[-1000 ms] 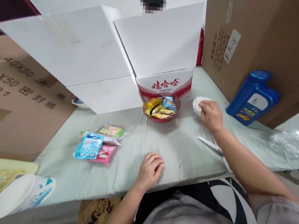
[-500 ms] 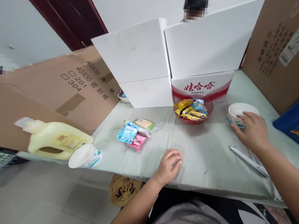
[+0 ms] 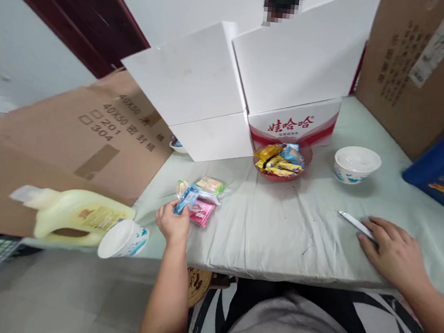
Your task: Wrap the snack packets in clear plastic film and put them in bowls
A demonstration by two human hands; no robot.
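Observation:
My left hand (image 3: 173, 223) pinches a blue snack packet (image 3: 186, 199), tilted up on its edge over the small pile. Under and beside it lie a pink packet (image 3: 202, 213) and a clear-wrapped packet with a green edge (image 3: 210, 186). At the right, my right hand (image 3: 389, 248) is closed low over a long slim whitish tool (image 3: 357, 225) on the table. The tool's tip sticks out to the left; its other end is hidden under the hand. Beyond that hand stands a white paper bowl (image 3: 350, 173) with blue prints.
A red bowl (image 3: 279, 178) of wrapped snacks stands before white boxes (image 3: 289, 73). Another paper bowl (image 3: 124, 241) lies tilted near the left edge, by a yellow jug (image 3: 84, 211). Cardboard (image 3: 71, 136) and a blue container (image 3: 442, 167) flank the table. A person's head shows behind the boxes.
My left hand has moved left and lifted the blue packet on edge. My right hand has left the paper bowl and come nearer, down onto the slim tool. The view has shifted slightly.

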